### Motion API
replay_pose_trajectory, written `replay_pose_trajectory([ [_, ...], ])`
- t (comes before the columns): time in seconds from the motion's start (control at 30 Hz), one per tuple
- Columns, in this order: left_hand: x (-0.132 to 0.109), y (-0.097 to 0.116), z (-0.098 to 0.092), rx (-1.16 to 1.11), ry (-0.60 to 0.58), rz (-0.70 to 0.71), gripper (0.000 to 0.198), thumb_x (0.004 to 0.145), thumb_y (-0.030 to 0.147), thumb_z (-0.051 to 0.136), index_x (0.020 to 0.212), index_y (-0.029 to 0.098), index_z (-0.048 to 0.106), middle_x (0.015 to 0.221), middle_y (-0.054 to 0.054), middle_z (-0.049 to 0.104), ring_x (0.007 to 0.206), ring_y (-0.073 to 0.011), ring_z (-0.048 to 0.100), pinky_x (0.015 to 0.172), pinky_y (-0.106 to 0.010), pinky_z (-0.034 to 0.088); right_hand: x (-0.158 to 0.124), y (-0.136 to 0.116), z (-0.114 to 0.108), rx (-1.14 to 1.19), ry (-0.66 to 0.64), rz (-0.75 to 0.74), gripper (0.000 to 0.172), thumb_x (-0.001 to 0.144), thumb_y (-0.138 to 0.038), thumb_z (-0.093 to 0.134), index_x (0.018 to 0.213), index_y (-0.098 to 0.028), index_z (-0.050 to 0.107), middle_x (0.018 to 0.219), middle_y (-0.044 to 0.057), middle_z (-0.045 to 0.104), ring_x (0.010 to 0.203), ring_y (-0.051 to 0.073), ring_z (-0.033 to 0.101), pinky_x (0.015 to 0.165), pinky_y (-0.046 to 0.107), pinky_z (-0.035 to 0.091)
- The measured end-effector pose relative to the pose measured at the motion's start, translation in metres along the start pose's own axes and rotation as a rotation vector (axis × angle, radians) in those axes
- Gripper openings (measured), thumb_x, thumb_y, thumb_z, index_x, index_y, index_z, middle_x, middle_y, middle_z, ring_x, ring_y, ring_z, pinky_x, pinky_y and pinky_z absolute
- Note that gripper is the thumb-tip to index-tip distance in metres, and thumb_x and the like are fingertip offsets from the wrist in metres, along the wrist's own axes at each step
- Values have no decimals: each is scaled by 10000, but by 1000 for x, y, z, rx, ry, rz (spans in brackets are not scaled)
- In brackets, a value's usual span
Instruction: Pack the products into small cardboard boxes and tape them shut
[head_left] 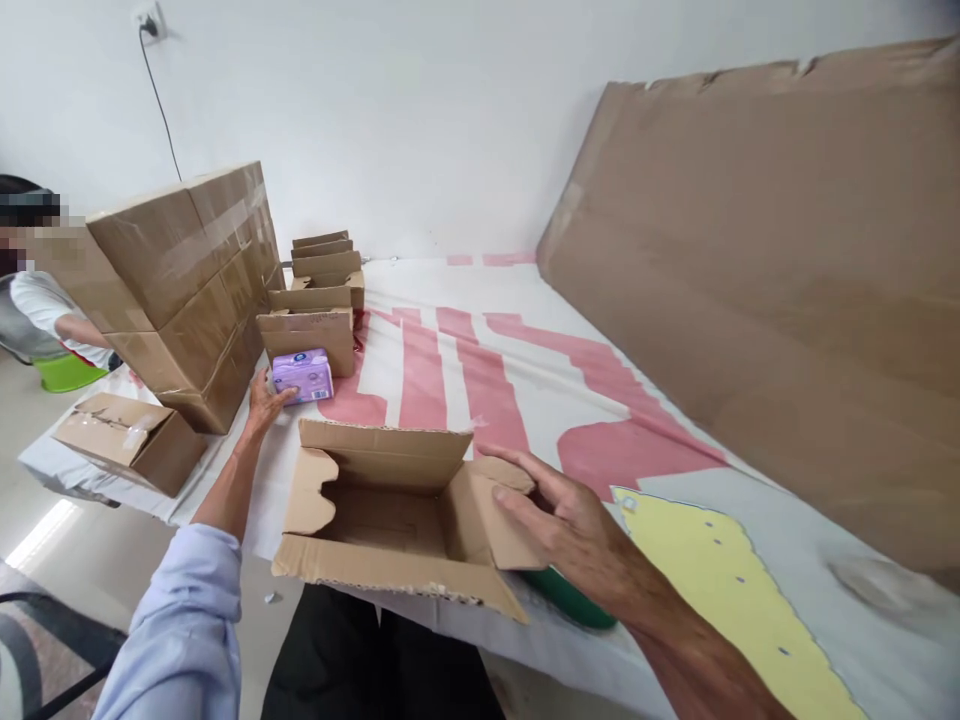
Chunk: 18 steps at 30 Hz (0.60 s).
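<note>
An open cardboard box (390, 520) stands at the table's near edge in front of me, its flaps folded outward and its inside bare. My right hand (559, 515) grips its right side flap, fingers over the top. To the left and farther back, my left hand (271, 400) holds a purple plastic-wrapped pack (302, 376) by its left end, thumb along the front. The pack's exact contents cannot be read. Right behind it is another open cardboard box (315, 335). Part of a green round thing (574, 598) shows beneath my right hand.
Taped cartons (180, 290) are stacked at the left, with a closed small box (127, 440) before them. More open boxes (326, 265) line up at the back. A large cardboard sheet (765, 250) leans at right beside yellow paper (720, 580). Another person's arm (82, 328) shows far left.
</note>
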<state>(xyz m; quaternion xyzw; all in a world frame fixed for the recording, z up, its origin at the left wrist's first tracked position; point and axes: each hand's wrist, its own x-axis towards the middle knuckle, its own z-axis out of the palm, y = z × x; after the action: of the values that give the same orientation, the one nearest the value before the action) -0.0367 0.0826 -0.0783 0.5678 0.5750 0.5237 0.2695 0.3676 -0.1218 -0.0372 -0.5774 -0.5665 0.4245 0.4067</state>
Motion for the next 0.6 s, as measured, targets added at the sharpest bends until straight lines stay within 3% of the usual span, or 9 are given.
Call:
replay_pose_trajectory([
  [0.13,-47,17,-31,95,122,-56,632,551,419,937,1098,177,732,1263,-174,727,1176,-374,699,1035,-516,553,5,-5,9,1,82,-88,409,821,-400,619,1161,-235,776,988,67,812,746,247,718,597,318,579],
  [0.27,-137,36,-78,125,173,-98,452,681,521,830,982,194,746,1024,-104,778,878,-280,751,786,-407,611,27,-13,32,11,76,-150,396,781,-331,554,1083,-205,776,924,67,798,713,234,682,607,316,550],
  [0.37,-201,42,-98,139,294,-174,371,732,528,804,905,208,730,839,-59,755,744,-244,723,676,-363,595,54,-19,57,33,65,-213,406,768,-308,522,1067,-187,769,948,79,799,779,250,699,685,340,568],
  [0.47,-237,45,-88,170,231,-229,297,755,519,775,809,235,712,723,-34,731,665,-231,696,621,-343,567,86,-32,91,59,70,-278,409,786,-279,505,1095,-176,752,1044,106,802,917,278,723,831,391,596],
  [0.53,-241,49,-68,216,94,-190,294,785,536,740,767,245,713,740,-46,749,692,-243,713,649,-355,573,103,-42,114,63,105,-285,388,818,-262,503,1110,-167,741,1097,131,797,1021,293,723,936,426,592],
  [0.6,-230,55,-46,271,-3,-141,314,799,566,716,781,252,724,793,-60,777,764,-270,748,705,-375,588,114,-52,132,84,106,-298,404,875,-276,531,1223,-176,711,1217,136,778,1111,283,712,1029,438,571],
])
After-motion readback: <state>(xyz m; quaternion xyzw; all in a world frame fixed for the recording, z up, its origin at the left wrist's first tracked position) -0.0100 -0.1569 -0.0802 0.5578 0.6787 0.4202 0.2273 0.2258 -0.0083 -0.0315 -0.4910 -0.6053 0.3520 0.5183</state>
